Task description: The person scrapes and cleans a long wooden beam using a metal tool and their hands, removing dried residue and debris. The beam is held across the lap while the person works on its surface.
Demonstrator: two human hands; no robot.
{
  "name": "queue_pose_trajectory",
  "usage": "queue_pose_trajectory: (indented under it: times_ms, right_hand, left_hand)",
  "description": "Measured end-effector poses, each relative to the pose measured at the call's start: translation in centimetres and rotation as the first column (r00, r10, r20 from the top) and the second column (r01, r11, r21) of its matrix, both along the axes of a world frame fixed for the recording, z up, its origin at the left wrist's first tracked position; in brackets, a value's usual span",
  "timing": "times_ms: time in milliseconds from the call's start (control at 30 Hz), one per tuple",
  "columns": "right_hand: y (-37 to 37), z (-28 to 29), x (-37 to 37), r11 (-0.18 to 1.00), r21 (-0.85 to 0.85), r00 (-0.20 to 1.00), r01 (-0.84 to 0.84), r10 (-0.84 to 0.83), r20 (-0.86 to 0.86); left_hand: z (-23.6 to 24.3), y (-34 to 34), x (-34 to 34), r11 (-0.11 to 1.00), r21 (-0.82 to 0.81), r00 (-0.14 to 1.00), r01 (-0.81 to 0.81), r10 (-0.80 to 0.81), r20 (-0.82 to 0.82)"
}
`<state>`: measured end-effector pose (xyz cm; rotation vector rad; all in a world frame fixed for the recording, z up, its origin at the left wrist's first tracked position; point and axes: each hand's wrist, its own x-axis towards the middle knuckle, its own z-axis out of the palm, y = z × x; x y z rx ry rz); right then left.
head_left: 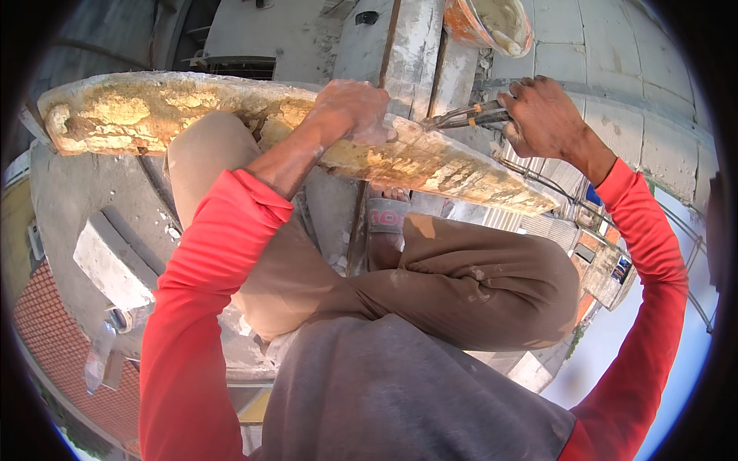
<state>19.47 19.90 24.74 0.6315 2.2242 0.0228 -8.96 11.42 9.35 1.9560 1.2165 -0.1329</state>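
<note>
A long, worn wooden board (430, 165) with flaking, plaster-crusted patches lies across in front of me, resting over my raised left knee. My left hand (350, 111) is closed over its top edge near the middle, fingers dusted white. To the right, my right hand (546, 117) is wrapped round the handles of pliers (467, 117). Their jaws meet the board's upper edge right of my left hand; whether they bite on a nail is too small to tell.
An orange bucket (470, 23) with greyish residue stands at the far right. A pale block (111, 257) sits on the rough surface to the left, with a clear plastic bottle (98, 357) below it. Cables (569, 196) run past the board's right end; rooftops and a drop show beyond.
</note>
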Motion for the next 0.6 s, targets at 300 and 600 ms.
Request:
queue_pose_trajectory:
  times_ms: [300,600]
  right_hand:
    - [4.4,1.2,-5.9,0.477,-0.271,0.54,0.836,-0.623,0.567]
    - [1.6,-1.3,0.7,0.855,0.318,0.838,-0.41,0.49,-0.238]
  left_hand:
    - [0.0,-0.1,0.2,0.999,-0.015,0.999,-0.035,0.035,0.005]
    - [0.2,0.1,0.2,0.999,-0.042,0.999,-0.001,0.0,-0.039]
